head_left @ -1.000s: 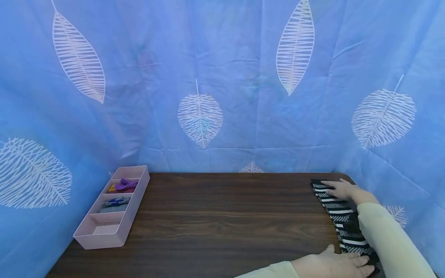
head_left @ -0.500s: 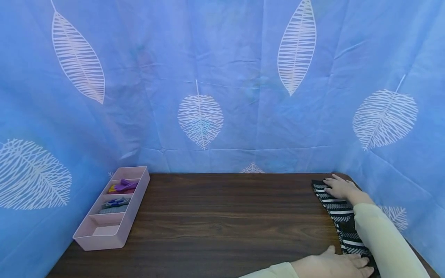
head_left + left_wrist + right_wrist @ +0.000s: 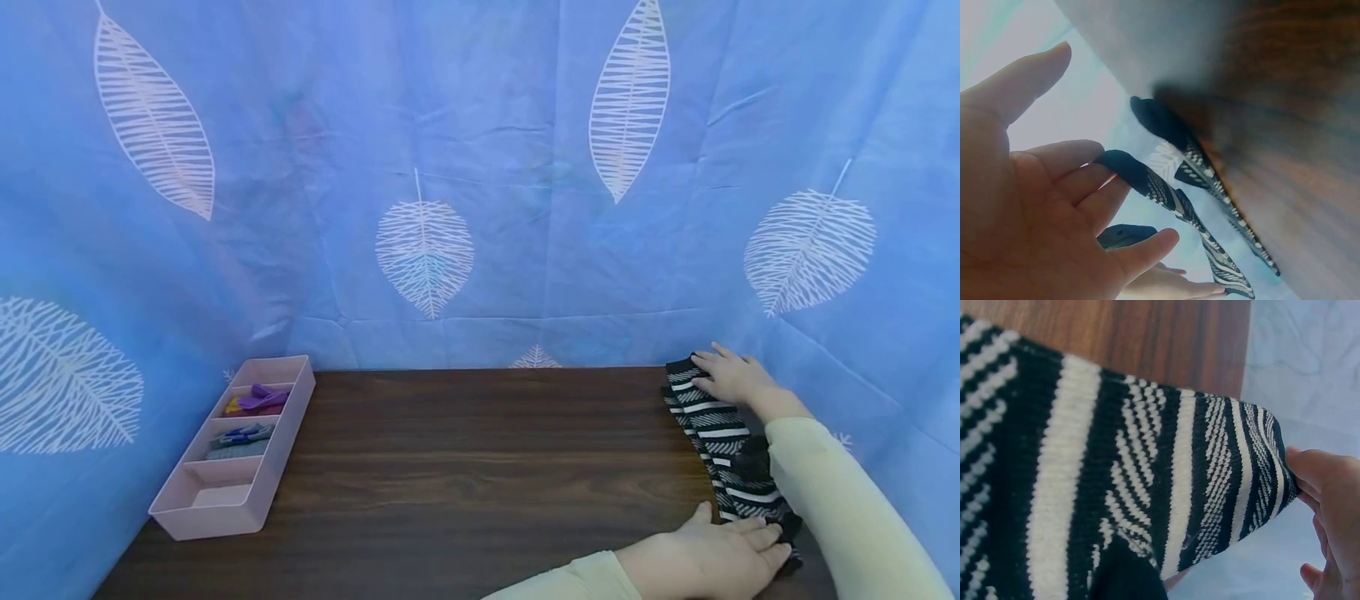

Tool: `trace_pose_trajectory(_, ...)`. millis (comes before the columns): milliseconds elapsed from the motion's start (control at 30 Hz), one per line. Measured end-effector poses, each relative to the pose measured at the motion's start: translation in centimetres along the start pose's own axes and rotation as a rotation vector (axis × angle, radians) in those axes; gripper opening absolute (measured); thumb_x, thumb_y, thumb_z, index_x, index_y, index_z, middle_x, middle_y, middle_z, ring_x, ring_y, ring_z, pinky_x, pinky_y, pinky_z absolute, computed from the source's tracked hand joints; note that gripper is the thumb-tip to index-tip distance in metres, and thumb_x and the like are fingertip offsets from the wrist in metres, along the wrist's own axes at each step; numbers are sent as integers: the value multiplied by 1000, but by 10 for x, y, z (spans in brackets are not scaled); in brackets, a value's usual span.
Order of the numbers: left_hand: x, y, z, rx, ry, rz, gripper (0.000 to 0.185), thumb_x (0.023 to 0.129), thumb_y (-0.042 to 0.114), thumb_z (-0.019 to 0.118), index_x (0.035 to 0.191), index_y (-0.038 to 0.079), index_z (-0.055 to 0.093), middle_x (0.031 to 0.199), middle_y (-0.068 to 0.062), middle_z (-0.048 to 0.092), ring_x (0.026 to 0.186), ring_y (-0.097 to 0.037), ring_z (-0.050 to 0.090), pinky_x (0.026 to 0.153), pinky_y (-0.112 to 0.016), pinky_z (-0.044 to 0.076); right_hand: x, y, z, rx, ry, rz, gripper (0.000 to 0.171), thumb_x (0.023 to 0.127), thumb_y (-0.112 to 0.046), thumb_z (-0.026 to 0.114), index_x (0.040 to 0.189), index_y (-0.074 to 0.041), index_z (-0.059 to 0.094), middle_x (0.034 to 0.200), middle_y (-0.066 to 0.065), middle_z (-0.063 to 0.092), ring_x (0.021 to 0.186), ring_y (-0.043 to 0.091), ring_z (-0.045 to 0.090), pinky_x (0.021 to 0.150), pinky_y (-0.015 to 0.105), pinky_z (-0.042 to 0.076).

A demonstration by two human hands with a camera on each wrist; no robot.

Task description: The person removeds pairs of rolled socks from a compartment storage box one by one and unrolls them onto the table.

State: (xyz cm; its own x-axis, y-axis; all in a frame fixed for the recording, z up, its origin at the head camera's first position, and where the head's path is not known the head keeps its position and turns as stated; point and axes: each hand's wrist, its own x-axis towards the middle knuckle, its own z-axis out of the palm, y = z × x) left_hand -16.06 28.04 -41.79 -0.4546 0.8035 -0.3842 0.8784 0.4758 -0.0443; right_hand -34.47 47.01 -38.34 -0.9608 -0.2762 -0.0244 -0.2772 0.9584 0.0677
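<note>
A long black-and-white striped knit sock [image 3: 720, 429] is raised off the right side of the table. At its far end, my right hand [image 3: 738, 379] pinches the cuff, seen closely in the right wrist view, where the striped sock [image 3: 1172, 481] spans the picture. My left hand [image 3: 701, 562] holds the near black toe between its fingers, the thumb standing apart. In the left wrist view the lifted sock [image 3: 1166, 194] hangs from those fingers [image 3: 1104, 200]. A second matching sock [image 3: 1200, 169] lies beneath it on the table.
A pink divided tray [image 3: 281, 467] stands at the table's left, holding a purple item [image 3: 262, 396] and folded grey-blue cloth [image 3: 238, 450] in its compartments. Blue leaf-print cloth [image 3: 487, 258] hangs behind the dark wooden table [image 3: 487, 467].
Both hands were lying flat on the striped knit. They now lift the upper sock off the one below, and the far cuff has risen towards the back edge.
</note>
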Motion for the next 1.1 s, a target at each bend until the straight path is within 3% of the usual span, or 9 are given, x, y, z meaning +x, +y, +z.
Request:
trace_pose_trajectory(333, -21, -4, -4, 104, 17, -87, 71, 94, 62, 42, 150, 48, 2, 154, 32, -7, 143, 14, -9, 121, -32, 14, 6, -19, -13, 21, 13, -17, 56, 100, -28, 47, 145, 4, 39, 150, 28, 36, 141, 52, 21, 106, 73, 21)
trace_pose_trajectory(667, -43, -17, 3, 129, 38, -93, 72, 92, 67, 42, 152, 47, 7, 157, 31, 0, 145, 12, -3, 120, -32, 19, 19, -39, -2, 55, 10, -51, 53, 100, -23, 48, 145, 3, 40, 150, 28, 37, 141, 51, 21, 107, 73, 18)
trace_pose_trajectory(1100, -59, -27, 14, 57, 11, -57, 68, 93, 60, 50, 152, 43, 19, 156, 28, 15, 145, 11, 8, 118, -33, 23, 25, -64, 17, 53, 4, -54, 49, 99, -21, 51, 143, 2, 45, 148, 26, 41, 141, 50, 23, 106, 72, 22)
